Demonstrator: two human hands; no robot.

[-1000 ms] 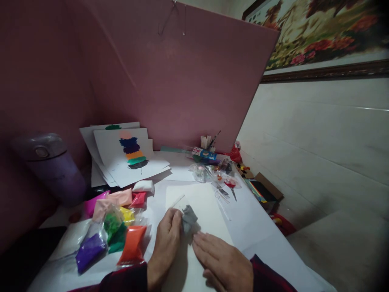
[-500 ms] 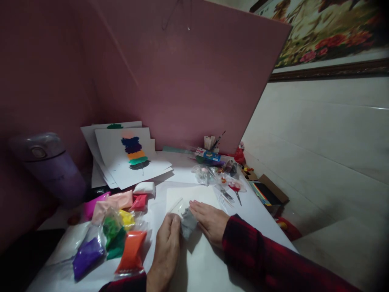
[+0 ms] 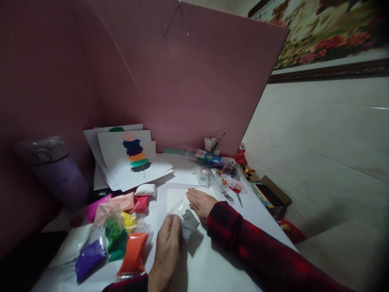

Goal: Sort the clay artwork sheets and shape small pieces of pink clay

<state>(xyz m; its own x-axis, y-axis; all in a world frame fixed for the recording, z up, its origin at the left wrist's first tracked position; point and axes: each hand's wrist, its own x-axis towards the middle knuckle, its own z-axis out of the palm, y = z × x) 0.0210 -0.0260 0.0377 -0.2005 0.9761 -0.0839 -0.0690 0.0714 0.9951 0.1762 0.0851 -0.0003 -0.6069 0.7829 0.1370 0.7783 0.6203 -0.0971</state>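
Between the thumb and fingers of my left hand (image 3: 167,245) is a small clear bag of grey clay (image 3: 189,225), tilted above the white sheet of paper (image 3: 174,196). My right hand (image 3: 199,202) lies flat just beyond the bag, fingers stretched out toward the upper left, holding nothing. Its palm faces down over the sheet; whether it presses on it I cannot tell. To the left of my left hand are an orange clay bag (image 3: 133,253), a purple one (image 3: 91,259), green ones (image 3: 117,243) and a yellow one (image 3: 129,221).
Behind the clay bags lean painted paper sheets (image 3: 121,162) beside a lilac bottle (image 3: 57,170). At the table's back right lie a fork (image 3: 227,197), red-handled scissors (image 3: 236,190) and plastic packets (image 3: 205,174). A pink panel (image 3: 182,89) stands behind; a cardboard box (image 3: 275,190) is at right.
My right hand has moved up and left, away from the grey clay bag, and more of the bag shows. My left hand keeps its hold. The view has shifted slightly.
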